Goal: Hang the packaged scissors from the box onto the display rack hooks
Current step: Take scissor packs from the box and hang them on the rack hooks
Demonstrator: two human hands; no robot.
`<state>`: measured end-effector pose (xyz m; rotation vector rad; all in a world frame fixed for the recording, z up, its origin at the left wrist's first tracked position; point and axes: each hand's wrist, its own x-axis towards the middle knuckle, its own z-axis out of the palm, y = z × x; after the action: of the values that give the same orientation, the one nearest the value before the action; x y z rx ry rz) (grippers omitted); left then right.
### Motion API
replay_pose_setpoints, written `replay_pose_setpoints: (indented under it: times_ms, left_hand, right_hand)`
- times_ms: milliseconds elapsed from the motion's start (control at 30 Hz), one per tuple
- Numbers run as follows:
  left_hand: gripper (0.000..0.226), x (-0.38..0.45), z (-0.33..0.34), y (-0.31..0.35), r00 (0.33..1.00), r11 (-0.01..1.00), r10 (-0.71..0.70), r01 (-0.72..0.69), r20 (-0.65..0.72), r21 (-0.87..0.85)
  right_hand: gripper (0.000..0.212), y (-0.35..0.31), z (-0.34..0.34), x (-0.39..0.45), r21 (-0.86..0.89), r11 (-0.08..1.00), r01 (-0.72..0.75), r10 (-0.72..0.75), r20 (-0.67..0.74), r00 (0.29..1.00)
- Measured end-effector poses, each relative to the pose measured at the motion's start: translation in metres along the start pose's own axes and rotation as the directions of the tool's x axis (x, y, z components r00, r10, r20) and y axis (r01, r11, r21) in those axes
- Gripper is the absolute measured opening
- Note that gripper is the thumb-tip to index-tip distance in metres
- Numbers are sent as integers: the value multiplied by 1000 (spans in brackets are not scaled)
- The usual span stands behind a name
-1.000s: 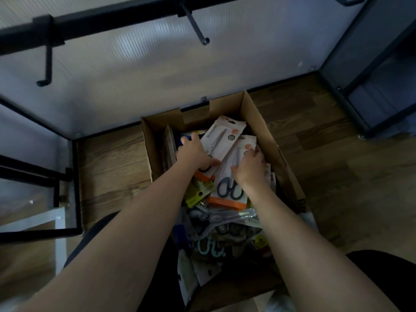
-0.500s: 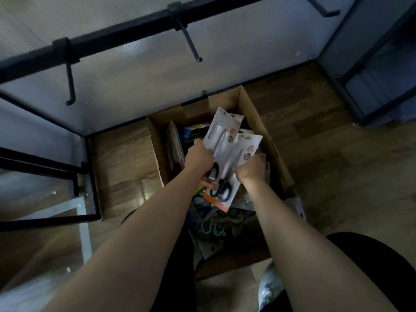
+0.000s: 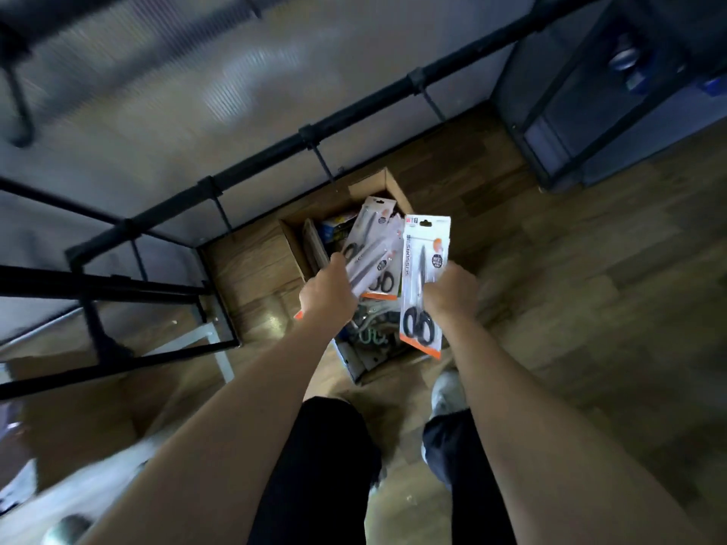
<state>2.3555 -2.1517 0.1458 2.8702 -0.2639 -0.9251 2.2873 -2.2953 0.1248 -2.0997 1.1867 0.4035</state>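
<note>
Lifting packs clear of the box (image 3: 387,182); right hand (image 3: 449,293) grips one scissors pack (image 3: 423,283), left hand (image 3: 327,296) clutches a fan of scissors packs (image 3: 369,249); next, prob. thread a hang-hole onto a rack hook (image 3: 323,166).

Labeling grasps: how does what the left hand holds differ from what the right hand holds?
The left hand grips a fanned bunch of scissor packs, tilted, faces partly overlapping; the right hand holds a single scissor pack, nearly upright, its whole front showing. The bunch hangs over the open box; the single pack sits nearer the camera, covering the box's right side. Shared: white cards, orange bottom edge, black-handled scissors.
</note>
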Motion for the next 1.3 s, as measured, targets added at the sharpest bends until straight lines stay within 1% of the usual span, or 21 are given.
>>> replay_pose_setpoints:
  times_ms: [133, 233, 333, 467, 567, 700, 833, 967, 1067, 1200, 1267, 1300]
  left_hand:
    - [29, -50, -63, 6, 999, 1000, 5, -4, -41, 4]
    - [24, -87, -105, 9, 996, 998, -23, 17, -86, -64]
    - [18, -123, -136, 13, 993, 987, -51, 35, -105, -156]
    - [17, -160, -170, 17, 979, 962, -53, -3, -197, -273]
    - [16, -185, -196, 16, 951, 943, -49, -57, -305, -329]
    - [15, -215, -230, 16, 871, 889, -58, -178, -489, -423]
    - [9, -248, -254, 15, 762, 827, -57, -326, -645, -458]
    - [11, -284, -274, 18, 673, 769, -115, -405, -730, -494]
    - [8, -307, -294, 23, 560, 738, -149, -486, -815, -469]
    - [8, -322, -327, 32, 445, 706, -216, -544, -869, -454]
    - [10, -327, -344, 37, 413, 690, -244, -561, -877, -457]
    - [10, -330, -352, 39, 402, 678, -256, -573, -879, -460]
  right_hand:
    - [21, -29, -58, -51, 52, 999, 10, -11, 10, 1000]
    - [22, -50, -97, -90, 52, 996, 73, -73, 3, 997]
    - [22, -66, -129, -128, 110, 986, 126, -127, 5, 992]
    - [24, -83, -167, -171, 224, 958, 181, -175, -46, 983]
    - [21, -100, -190, -200, 275, 935, 222, -200, -106, 974]
    - [27, -122, -217, -229, 255, 897, 362, -328, -168, 930]
    - [23, -137, -251, -251, 223, 836, 501, -456, -225, 861]
    - [21, -148, -278, -273, 199, 765, 612, -549, -295, 782]
    - [24, -164, -291, -288, 242, 684, 688, -600, -349, 719]
    - [23, -191, -311, -303, 248, 586, 771, -663, -401, 633]
    - [24, -203, -323, -304, 209, 532, 821, -693, -450, 563]
    - [24, -208, -328, -305, 195, 515, 835, -700, -466, 541]
